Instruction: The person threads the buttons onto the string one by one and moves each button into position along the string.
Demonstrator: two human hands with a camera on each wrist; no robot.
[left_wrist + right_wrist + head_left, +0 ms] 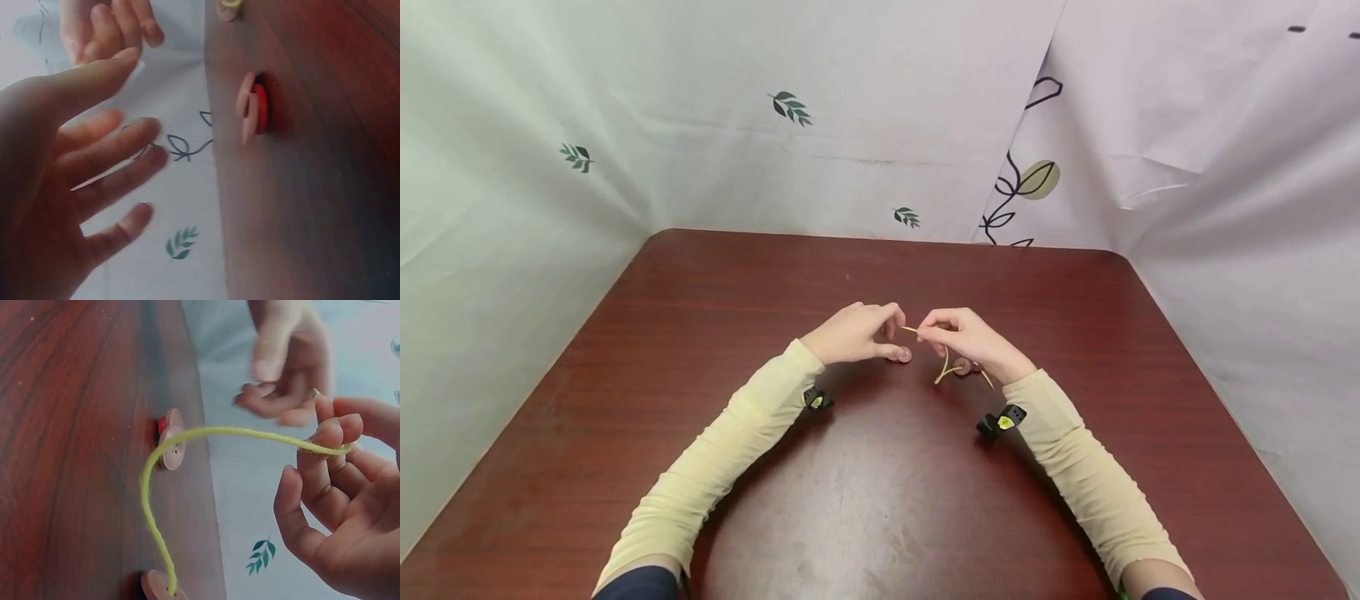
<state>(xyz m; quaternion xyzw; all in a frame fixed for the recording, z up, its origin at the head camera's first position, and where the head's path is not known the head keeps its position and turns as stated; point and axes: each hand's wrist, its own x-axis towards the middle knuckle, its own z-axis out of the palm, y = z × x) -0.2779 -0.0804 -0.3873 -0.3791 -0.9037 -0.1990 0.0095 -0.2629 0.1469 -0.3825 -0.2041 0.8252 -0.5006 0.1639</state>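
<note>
My right hand (pixel 973 340) pinches a yellow cord (pixel 219 430) near its end, and a short tip sticks out past the fingers toward the left. From the pinch the cord loops down to a pinkish button (pixel 155 586) on the table, passing through one of its holes. My left hand (pixel 853 335) is just left of the cord tip, its fingers apart and loosely bent, as the left wrist view shows. Below it on the table lie pink buttons (pixel 172 450) with a red button (pixel 262 109) against them, partly hidden by the left thumb in the head view.
The dark red wooden table (pixel 865 500) reaches back to a pale cloth backdrop (pixel 700 108) printed with leaves. Both forearms wear cream sleeves (pixel 722 450) with small black devices (pixel 1000 422) strapped at the wrists. A loose cord tail (pixel 987 380) lies by the threaded button.
</note>
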